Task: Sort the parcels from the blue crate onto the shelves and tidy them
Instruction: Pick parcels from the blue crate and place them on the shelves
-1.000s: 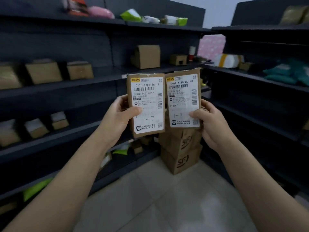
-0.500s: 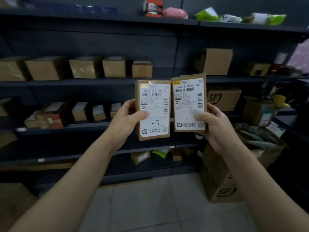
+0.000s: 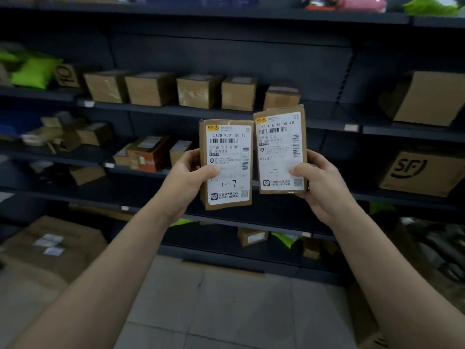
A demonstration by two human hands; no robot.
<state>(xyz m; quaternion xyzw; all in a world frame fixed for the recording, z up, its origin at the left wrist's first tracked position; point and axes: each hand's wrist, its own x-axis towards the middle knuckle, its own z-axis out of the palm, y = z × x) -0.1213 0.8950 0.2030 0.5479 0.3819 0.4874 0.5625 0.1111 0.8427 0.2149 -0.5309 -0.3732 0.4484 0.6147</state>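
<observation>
Two small brown cardboard parcels with white shipping labels are held upright, side by side, in front of the dark shelves [image 3: 226, 117]. My left hand [image 3: 187, 181] grips the left parcel [image 3: 227, 163], thumb across its label, which has "1-7" handwritten on it. My right hand [image 3: 319, 182] grips the right parcel [image 3: 279, 149], thumb on its label, also marked "1-7". The right parcel sits slightly higher. The blue crate is out of view.
A row of brown boxes [image 3: 198, 90] stands on the shelf behind the parcels. Green bags [image 3: 35, 71] lie at the far left. SF-marked boxes [image 3: 425, 170] sit at right. A large carton [image 3: 52, 245] rests on the tiled floor [image 3: 226, 306] at lower left.
The view has swung left along the shelving, so the corner and floor boxes slid away to the right. Both hands keep holding their parcels up the same way.
</observation>
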